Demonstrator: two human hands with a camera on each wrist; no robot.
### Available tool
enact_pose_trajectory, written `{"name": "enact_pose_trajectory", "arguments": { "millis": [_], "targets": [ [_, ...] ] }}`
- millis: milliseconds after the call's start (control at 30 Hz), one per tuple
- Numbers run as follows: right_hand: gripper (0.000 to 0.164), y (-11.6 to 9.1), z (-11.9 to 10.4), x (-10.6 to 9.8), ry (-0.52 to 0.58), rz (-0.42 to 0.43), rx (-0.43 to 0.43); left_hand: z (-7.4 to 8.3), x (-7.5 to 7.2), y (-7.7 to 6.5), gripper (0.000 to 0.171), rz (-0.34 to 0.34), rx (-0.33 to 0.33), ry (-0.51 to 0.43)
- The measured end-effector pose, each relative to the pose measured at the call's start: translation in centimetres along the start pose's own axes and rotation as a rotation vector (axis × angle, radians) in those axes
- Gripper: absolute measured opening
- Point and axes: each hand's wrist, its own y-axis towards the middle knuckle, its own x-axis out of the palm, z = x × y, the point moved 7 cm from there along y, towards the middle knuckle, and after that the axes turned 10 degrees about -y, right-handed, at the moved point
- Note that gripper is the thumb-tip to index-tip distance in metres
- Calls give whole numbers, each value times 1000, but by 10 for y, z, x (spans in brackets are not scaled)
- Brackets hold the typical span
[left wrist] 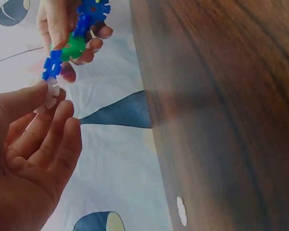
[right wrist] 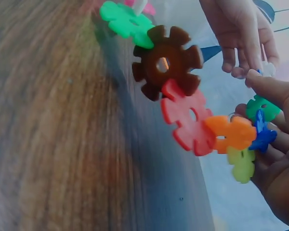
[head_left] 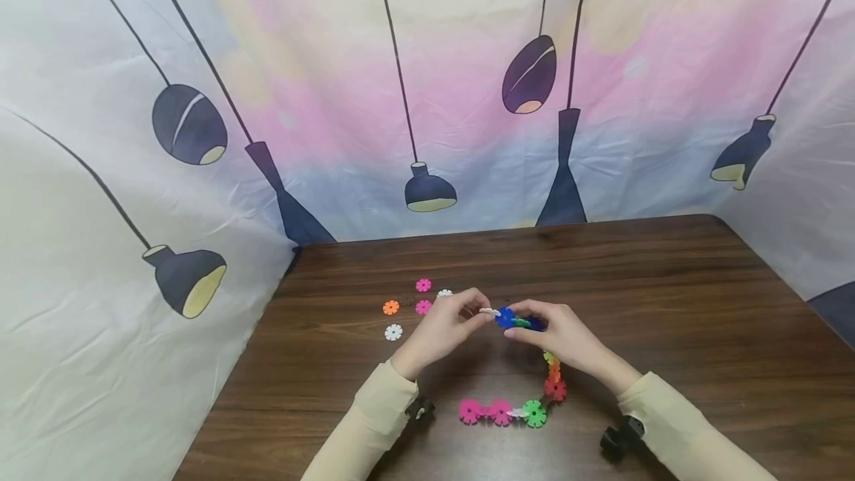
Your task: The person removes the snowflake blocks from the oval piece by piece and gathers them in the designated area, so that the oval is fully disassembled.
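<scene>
A chain of notched plastic snowflake discs hangs from both hands and curves down to the tabletop. At its raised end my left hand [head_left: 442, 326] pinches a white snowflake disc [left wrist: 52, 94] between thumb and fingers. That disc meets a blue snowflake disc [left wrist: 52, 65]. My right hand [head_left: 566, 334] grips the chain just beyond, around a green snowflake disc [left wrist: 74, 47], with more blue ones beside it. Further along, the right wrist view shows a yellow disc [right wrist: 243, 165], an orange disc [right wrist: 231, 134], a red disc [right wrist: 189, 118] and a brown disc [right wrist: 167, 62].
The chain's far end, with a green disc [head_left: 534, 413] and pink disc [head_left: 470, 411], lies on the wooden table [head_left: 668, 303] near me. Loose discs lie beyond my left hand, among them an orange disc [head_left: 390, 307] and a white disc [head_left: 393, 332]. A patterned curtain [head_left: 481, 139] hangs behind.
</scene>
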Motion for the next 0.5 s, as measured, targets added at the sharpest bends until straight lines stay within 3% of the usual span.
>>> {"name": "enact_pose_trajectory", "arguments": {
  "millis": [167, 333, 500],
  "targets": [
    [43, -1, 2, -1, 18, 13, -10, 4, 2, -1, 9, -39, 51, 38],
    [41, 0, 1, -1, 29, 22, -42, 12, -1, -2, 16, -62, 122, 151],
    [39, 0, 0, 0, 25, 9, -41, 15, -1, -3, 17, -99, 118, 185]
  ]
}}
